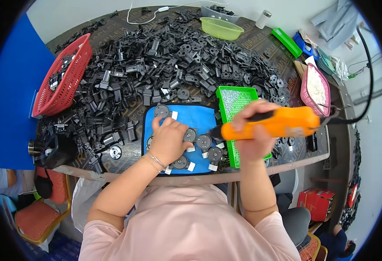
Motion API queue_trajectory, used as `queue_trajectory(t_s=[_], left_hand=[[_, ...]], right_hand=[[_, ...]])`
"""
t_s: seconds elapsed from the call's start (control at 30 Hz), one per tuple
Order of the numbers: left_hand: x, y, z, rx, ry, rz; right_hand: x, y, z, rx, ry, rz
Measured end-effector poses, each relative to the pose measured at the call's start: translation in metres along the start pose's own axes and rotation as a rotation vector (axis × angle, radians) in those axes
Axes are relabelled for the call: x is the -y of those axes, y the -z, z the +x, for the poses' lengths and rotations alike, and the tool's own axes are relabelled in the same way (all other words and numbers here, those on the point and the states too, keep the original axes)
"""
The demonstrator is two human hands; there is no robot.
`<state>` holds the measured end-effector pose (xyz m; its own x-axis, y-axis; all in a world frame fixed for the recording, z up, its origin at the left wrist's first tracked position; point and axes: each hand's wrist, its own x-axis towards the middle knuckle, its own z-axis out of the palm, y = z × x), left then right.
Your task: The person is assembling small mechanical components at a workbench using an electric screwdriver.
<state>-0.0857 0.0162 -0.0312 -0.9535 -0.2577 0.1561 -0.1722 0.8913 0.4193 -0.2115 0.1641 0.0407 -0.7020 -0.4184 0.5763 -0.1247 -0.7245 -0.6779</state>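
Observation:
My right hand (pixel 255 130) grips an orange electric screwdriver (pixel 278 123) held level, its dark tip pointing left toward a round black part (pixel 204 141) on the blue mat (pixel 197 117). My left hand (pixel 168 140) lies flat on the mat, pressing on the round black parts under its fingers. Several more round black parts with small white tabs (pixel 215 154) lie on the mat around both hands.
A big heap of black plastic parts (pixel 173 61) covers the table behind the mat. A green tray of small screws (pixel 234 102) stands right of the mat. A red basket (pixel 65 78) sits far left, a pink basket (pixel 315 89) right, a green bowl (pixel 220 27) at the back.

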Motion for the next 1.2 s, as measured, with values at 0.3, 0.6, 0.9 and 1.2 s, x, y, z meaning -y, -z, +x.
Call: queue_trajectory(t_s=[0.3, 0.6, 0.9, 1.2], left_hand=[[0.001, -0.001, 0.037, -0.159, -0.016, 0.082], [0.021, 0.015, 0.034, -0.078, 0.351, 0.338], [0.012, 0.015, 0.019, 0.003, 0.276, 0.198], [-0.018, 0.01, -0.001, 0.179, 0.025, 0.028]], right_hand=[[0.028, 0.048, 0.001, -0.227, 0.077, -0.142], [0.028, 0.061, -0.002, -0.276, 0.079, -0.167], [0.019, 0.07, -0.001, -0.33, 0.153, -0.464], [0.006, 0.075, 0.002, -0.354, 0.144, -0.48]])
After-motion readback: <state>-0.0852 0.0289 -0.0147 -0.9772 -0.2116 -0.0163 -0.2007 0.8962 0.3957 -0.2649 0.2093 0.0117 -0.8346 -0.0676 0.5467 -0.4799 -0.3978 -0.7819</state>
